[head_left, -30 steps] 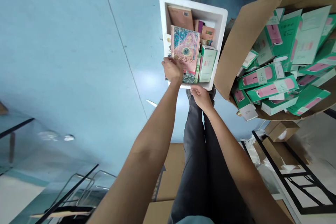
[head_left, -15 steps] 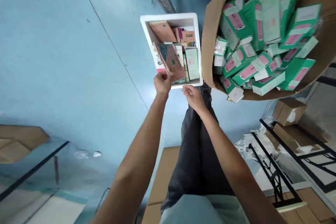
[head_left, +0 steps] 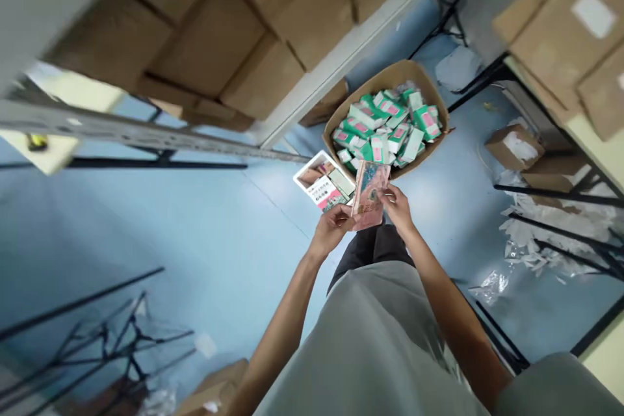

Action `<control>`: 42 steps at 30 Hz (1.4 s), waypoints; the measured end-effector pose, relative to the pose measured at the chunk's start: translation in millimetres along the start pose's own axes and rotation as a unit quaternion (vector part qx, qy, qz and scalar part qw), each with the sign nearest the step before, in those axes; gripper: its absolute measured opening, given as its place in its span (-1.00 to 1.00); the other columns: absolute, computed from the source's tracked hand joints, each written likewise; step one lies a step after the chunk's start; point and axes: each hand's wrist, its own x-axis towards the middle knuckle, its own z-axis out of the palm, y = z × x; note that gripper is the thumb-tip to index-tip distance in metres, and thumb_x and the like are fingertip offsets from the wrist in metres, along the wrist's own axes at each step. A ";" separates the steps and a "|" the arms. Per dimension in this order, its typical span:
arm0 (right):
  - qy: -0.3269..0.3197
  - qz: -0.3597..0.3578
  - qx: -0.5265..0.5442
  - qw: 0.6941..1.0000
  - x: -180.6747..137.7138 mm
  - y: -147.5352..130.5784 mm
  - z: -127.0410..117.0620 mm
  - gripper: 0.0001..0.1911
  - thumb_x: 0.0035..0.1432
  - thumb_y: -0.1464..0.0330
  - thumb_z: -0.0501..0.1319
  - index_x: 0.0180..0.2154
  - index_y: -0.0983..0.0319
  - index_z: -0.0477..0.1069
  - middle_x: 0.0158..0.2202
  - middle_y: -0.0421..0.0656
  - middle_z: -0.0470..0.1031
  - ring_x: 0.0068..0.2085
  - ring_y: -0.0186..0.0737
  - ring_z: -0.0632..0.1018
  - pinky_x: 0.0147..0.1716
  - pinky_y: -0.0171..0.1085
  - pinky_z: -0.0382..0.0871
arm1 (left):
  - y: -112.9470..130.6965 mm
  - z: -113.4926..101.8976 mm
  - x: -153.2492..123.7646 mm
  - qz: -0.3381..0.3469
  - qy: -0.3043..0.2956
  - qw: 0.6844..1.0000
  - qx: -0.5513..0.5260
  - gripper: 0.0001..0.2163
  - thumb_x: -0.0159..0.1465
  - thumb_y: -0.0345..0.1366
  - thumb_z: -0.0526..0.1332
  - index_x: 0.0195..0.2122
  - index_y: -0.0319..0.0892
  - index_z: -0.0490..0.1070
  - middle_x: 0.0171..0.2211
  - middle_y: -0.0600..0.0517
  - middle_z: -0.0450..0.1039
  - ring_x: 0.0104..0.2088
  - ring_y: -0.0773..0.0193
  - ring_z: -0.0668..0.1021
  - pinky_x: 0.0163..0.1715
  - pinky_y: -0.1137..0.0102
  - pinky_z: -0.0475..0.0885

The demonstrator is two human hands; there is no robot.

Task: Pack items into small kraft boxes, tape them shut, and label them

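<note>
A pink illustrated book (head_left: pixel 370 192) is held up in front of me between both hands. My left hand (head_left: pixel 332 227) grips its lower left edge. My right hand (head_left: pixel 398 206) holds its right edge with fingers pinched. Below the book, on the blue floor, stands a white foam box (head_left: pixel 311 173) with more books and a green carton inside. Just behind it is a large cardboard box (head_left: pixel 415 75) full of green-and-pink cartons (head_left: pixel 385 130).
Metal shelving (head_left: pixel 312 71) loaded with brown cardboard boxes runs along the top. More boxes sit on a rack at the right (head_left: pixel 570 32). Black metal frames and crumpled plastic wrap (head_left: pixel 541 240) lie on the floor right. Black rods (head_left: pixel 112 331) lie at lower left.
I have stood up and the view has swung far back. The pink book has left the white foam box and now sits in both hands; my right hand moved from the box rim onto it.
</note>
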 end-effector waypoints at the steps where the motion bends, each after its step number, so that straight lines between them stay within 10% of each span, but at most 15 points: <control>1: 0.022 -0.019 0.015 0.999 -18.0 -20.4 -29.7 -0.46 0.13 -0.07 0.47 -0.02 0.15 0.63 -0.06 0.00 0.78 -0.09 0.03 0.76 -0.03 -0.04 0.70 | 21.7 17.7 -8.9 0.022 -0.030 0.999 0.028 -0.53 0.04 0.10 0.68 -0.35 -0.09 0.53 -0.42 0.09 0.51 -0.40 0.26 0.51 -0.32 0.33 0.49; 9: 0.291 -0.122 0.138 0.939 -198.0 -85.9 -269.8 -0.57 0.14 -0.01 0.46 -0.06 0.10 0.67 -0.05 -0.03 0.82 -0.08 0.06 0.78 -0.01 0.02 0.70 | 94.5 238.2 -84.4 0.124 -0.267 0.943 0.152 -0.51 0.17 0.13 0.60 -0.06 -0.06 0.56 -0.27 0.04 0.58 -0.20 0.13 0.64 -0.11 0.28 0.55; 16: 0.452 -0.126 0.206 0.859 -353.4 -26.1 -432.1 -0.49 0.16 -0.08 0.49 -0.03 0.13 0.68 -0.03 -0.01 0.80 -0.10 0.02 0.76 -0.02 -0.02 0.70 | 60.0 463.1 -162.7 0.144 -0.386 0.890 0.194 -0.46 0.17 0.25 0.53 -0.04 -0.05 0.60 -0.34 0.05 0.55 -0.26 0.12 0.62 -0.17 0.28 0.52; 22: 0.521 -0.113 0.292 0.794 -438.1 35.4 -526.3 -0.44 0.10 -0.04 0.54 0.02 0.15 0.70 -0.06 -0.04 0.79 -0.09 -0.03 0.75 0.04 -0.04 0.70 | 19.3 607.8 -225.7 0.104 -0.464 0.844 0.249 -0.48 0.11 0.21 0.58 -0.14 -0.10 0.63 -0.11 -0.11 0.72 -0.07 0.03 0.70 0.01 0.23 0.60; 33: 0.653 -0.026 0.402 0.641 -464.3 116.2 -637.6 -0.42 0.03 -0.07 0.57 -0.06 0.18 0.72 -0.06 -0.01 0.80 -0.15 -0.05 0.71 -0.10 -0.11 0.65 | -51.7 859.6 -239.7 0.081 -0.625 0.685 0.365 -0.35 0.13 0.34 0.57 -0.06 -0.16 0.72 -0.07 -0.15 0.79 -0.04 -0.06 0.76 -0.01 0.16 0.69; 42: 0.829 0.000 0.315 0.463 -422.0 86.9 -770.9 -0.59 0.19 0.00 0.51 -0.10 0.15 0.68 -0.23 -0.12 0.72 -0.24 -0.12 0.66 -0.15 -0.13 0.64 | -48.5 1071.1 -223.7 0.237 -0.765 0.483 0.353 -0.67 0.41 0.05 0.43 -0.05 -0.10 0.77 -0.05 -0.12 0.78 -0.08 0.04 0.74 -0.09 0.21 0.67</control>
